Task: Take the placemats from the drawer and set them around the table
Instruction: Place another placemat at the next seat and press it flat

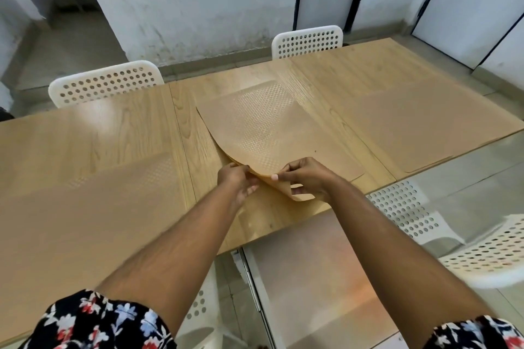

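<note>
Now, with both hands' grip pinching the near edge of the stacked placemats (263, 127), left hand (236, 180) and right hand (307, 178), you peel only the top one off the tabletop (85, 136).

The person wears short black fabric sleeves (99, 320) printed with red, white and pale blue flowers; both forearms are bare.

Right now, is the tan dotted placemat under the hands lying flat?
No. The tan dotted placemat has its near edge lifted, pinched by the left hand and right hand.
</note>
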